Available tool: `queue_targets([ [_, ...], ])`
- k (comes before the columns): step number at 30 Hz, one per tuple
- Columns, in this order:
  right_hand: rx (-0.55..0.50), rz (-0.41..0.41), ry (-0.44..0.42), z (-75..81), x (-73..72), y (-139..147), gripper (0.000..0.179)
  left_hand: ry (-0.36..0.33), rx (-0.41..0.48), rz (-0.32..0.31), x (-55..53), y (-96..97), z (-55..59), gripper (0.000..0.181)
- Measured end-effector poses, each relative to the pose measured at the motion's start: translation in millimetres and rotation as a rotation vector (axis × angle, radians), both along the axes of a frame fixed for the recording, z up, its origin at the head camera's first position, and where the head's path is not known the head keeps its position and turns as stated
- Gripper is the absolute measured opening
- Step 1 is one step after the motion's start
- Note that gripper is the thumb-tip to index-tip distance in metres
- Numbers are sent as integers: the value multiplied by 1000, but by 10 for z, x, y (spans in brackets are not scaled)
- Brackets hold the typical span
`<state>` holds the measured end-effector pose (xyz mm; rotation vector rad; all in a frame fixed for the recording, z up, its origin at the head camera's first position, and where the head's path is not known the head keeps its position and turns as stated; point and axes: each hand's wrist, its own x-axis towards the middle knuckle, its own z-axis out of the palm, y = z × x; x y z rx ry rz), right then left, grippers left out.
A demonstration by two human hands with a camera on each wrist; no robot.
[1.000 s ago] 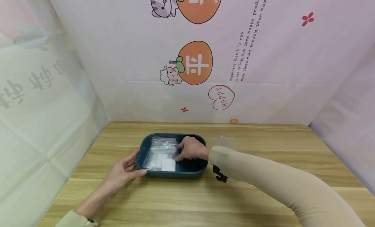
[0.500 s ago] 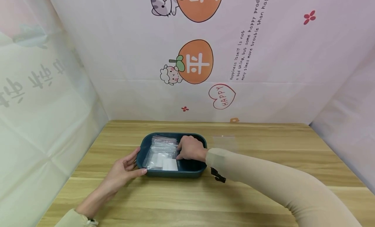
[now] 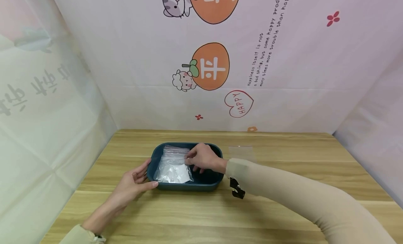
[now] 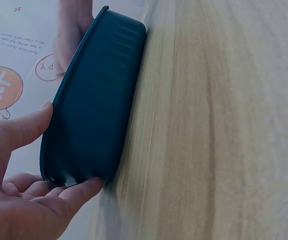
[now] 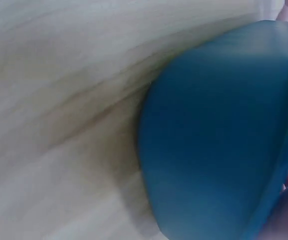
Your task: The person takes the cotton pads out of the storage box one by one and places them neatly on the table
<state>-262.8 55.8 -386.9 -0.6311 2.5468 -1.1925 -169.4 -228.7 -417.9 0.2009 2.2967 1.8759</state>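
Note:
A dark teal plastic bin [image 3: 185, 187] with rounded ends sits on the wooden table. My left hand [image 3: 129, 184] holds its left end, thumb at the front rim and fingers round the side. In the left wrist view, that hand's thumb [image 4: 31, 122] lies against the rim and the fingers [image 4: 79, 195] reach along the end wall. Clear zip-lock bags [image 3: 174, 167] lie stacked in the bin's left part, with white pieces showing through. Over the bin's right part, my right hand [image 3: 204, 157] pinches the right edge of a bag between thumb and forefinger.
Another clear zip-lock bag [image 3: 241, 152] lies flat on the wooden table [image 3: 201, 212], right of the bin. A printed cloth wall [image 3: 151, 107] stands behind the table. Pale cloth walls rise at the left and right.
My right hand has risen slightly and its thumb has moved up and left to the bag's edge. The bag on top has shifted over the white piece. My left hand stays put.

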Motion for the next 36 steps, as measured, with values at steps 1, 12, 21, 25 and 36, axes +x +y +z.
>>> queue_targets([
  [1,-33,21,-20,16,-2,1,23,0,0,-1,-1,2,3,97],
  [12,-253,158,-313,21,7,-155,65,-20,1,-7,8,7,12,94],
  [21,-109,146,-171,15,69,-241,61,-16,12,-15,12,12,17,94],
  [25,-115,111,-172,53,83,-215,59,-16,13,-11,11,14,19,94],
  [36,-131,132,-166,272,109,-36,62,-7,15,-15,5,3,6,96],
])
